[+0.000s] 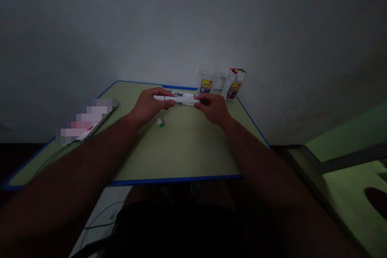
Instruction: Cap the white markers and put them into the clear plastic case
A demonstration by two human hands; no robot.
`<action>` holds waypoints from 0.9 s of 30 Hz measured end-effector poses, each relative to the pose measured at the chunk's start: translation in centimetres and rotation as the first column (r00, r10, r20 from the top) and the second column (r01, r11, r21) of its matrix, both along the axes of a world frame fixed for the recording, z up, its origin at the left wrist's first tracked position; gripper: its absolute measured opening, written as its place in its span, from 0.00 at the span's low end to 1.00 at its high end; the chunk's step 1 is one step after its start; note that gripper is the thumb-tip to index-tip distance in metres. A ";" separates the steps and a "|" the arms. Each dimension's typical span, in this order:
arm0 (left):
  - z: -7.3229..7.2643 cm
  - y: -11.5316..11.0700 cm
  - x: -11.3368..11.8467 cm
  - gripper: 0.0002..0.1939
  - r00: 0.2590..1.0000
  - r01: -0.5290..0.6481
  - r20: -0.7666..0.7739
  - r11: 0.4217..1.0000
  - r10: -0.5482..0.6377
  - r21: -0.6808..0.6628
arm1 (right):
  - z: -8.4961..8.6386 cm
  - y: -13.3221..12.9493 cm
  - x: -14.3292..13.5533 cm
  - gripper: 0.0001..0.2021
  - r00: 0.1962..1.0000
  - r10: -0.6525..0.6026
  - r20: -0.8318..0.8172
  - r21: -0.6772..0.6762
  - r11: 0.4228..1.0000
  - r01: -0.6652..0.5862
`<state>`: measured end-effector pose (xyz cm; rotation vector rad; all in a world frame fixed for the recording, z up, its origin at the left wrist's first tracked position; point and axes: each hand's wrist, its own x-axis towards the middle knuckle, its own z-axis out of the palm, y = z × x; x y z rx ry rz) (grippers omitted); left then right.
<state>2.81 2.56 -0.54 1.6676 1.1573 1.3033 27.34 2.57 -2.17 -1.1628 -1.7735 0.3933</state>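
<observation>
A white marker (183, 99) is held level above the desk (181, 149) between my two hands. The fingers and thumb of my left hand (151, 105) pinch its left part. My right hand (213, 108) grips its right end with thumb and fingertips. Below my left hand lies a marker with a green end (159, 120), partly hidden by that hand. More white markers lie just behind and under the held one, too overlapped to tell apart.
At the back right stand a clear plastic case (206, 82) with a yellow label and a second case (232, 85) full of colourful-ended markers. A flat device (90, 123), blurred out, lies at the left with a cable. A wall rises behind the blue-edged desk.
</observation>
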 end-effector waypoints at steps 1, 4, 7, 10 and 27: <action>0.0 0.0 0.0 0.14 1.000 -0.005 -0.001 1.000 0.005 -0.005 | 0.1 -0.1 0.0 0.09 1.000 -0.002 0.006 0.003 1.000 0.002; -0.1 0.2 0.0 0.13 1.000 -0.008 0.014 1.000 0.008 -0.009 | 0.3 -0.3 -0.1 0.09 1.000 -0.004 0.019 0.015 1.000 0.003; -0.2 0.3 0.0 0.13 1.000 -0.013 0.026 1.000 0.013 0.005 | 0.5 -0.5 -0.2 0.09 1.000 -0.011 0.029 0.029 1.000 0.010; 0.0 0.2 0.1 0.12 0.999 -0.028 0.030 1.000 0.028 -0.002 | 0.5 -0.4 -0.2 0.09 1.000 -0.020 0.023 0.043 0.999 0.019; -1.1 0.7 0.8 0.19 0.969 0.108 0.222 0.994 -0.106 0.003 | 0.5 0.2 0.5 0.09 0.995 -0.083 0.061 0.047 0.996 0.080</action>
